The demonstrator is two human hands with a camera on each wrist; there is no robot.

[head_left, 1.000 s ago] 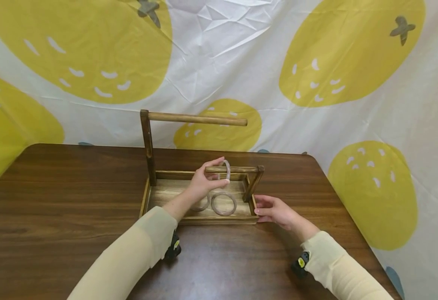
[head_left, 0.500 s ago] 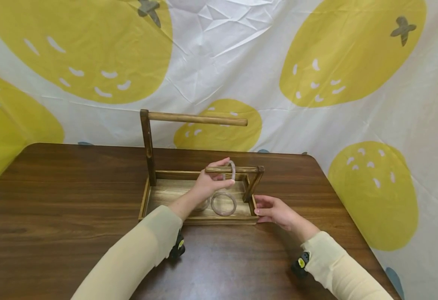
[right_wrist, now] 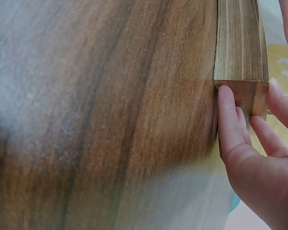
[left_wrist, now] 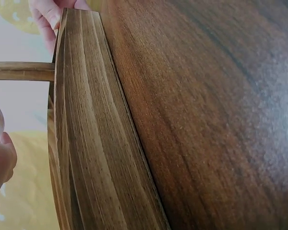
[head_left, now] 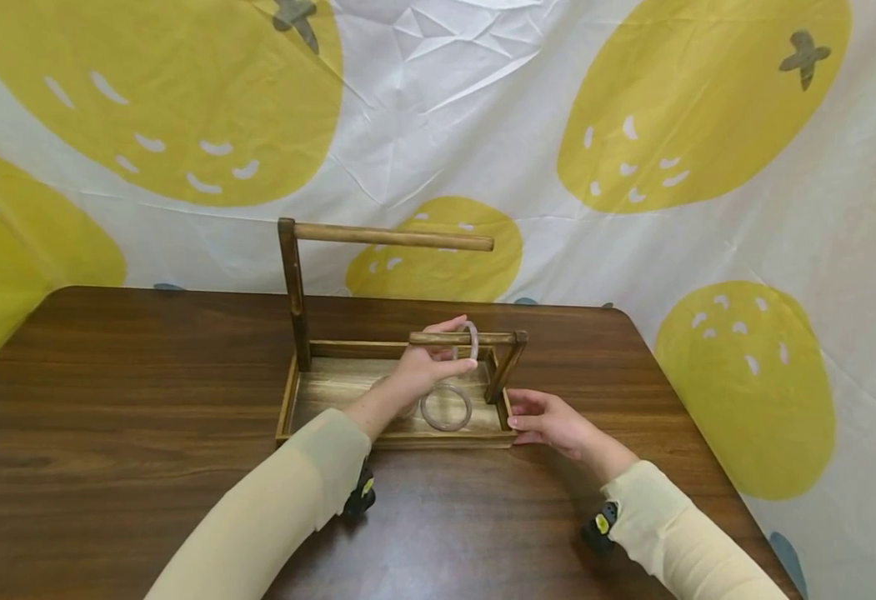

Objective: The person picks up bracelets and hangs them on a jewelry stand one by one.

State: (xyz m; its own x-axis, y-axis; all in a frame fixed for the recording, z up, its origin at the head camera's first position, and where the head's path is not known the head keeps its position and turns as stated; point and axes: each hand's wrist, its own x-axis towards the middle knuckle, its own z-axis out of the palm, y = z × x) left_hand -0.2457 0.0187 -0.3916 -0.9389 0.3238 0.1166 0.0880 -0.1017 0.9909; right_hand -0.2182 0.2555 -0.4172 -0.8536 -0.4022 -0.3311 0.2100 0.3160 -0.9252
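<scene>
One clear ring (head_left: 473, 343), held upright near the inner stretch of the short wooden rod (head_left: 432, 339), which appears to pass through it. One left hand (head_left: 424, 367): thumb and fingers pinch the ring by its edge, presumably so that its opening stays square to the rod. One right hand (head_left: 555, 425): fingers nearly straight, set against the end wall of the wooden tray (head_left: 445, 443), one tip at the rim; placed, it seems, to steady that end while the other hand works. One second ring (head_left: 447, 428), lying flat on the tray floor, below the rod and just beside the left wrist, touched by no fingers. One tall post (head_left: 293, 287) with a longer rod (head_left: 396, 237) at the tray's far-left end, out of either hand's hold. All stand on a brown wooden surface (head_left: 453, 533). The held ring lies between the left fingertips, well apart from the right fingers; its full outline is partly hidden.
</scene>
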